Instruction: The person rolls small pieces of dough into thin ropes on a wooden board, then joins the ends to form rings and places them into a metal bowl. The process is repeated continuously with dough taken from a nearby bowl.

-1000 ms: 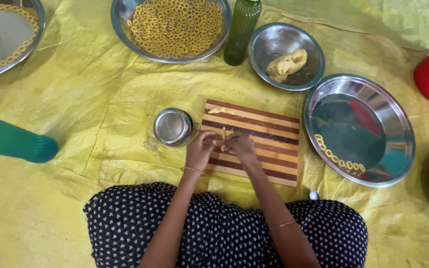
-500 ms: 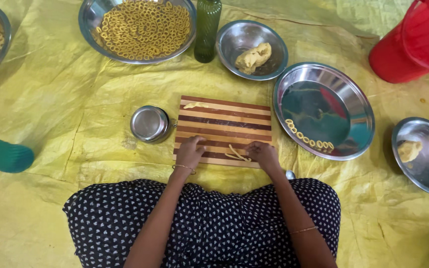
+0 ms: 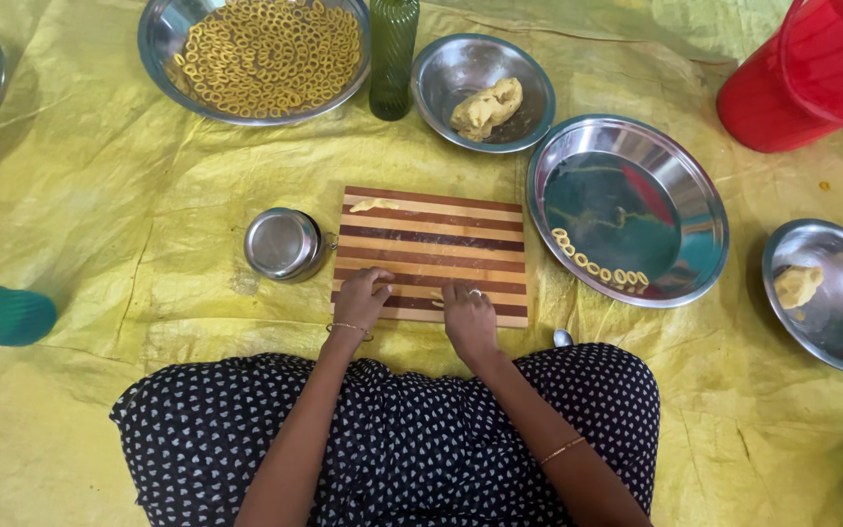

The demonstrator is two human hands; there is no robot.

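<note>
both flat hands, left hand (image 3: 361, 299) and right hand (image 3: 467, 314), are rolling dough (image 3: 435, 296) on the striped board (image 3: 431, 234); pressing softly is keeping it thin.

Both hands rest on the near edge of the striped cutting board (image 3: 430, 249): left hand (image 3: 361, 299) with fingers curled, right hand (image 3: 468, 317) palm down. A small dough strip (image 3: 436, 296) lies between them (largely hidden). A small steel cup (image 3: 283, 244) stands just left of the board. A steel plate (image 3: 626, 209) with dough rings (image 3: 597, 267) lies at right.
</note>
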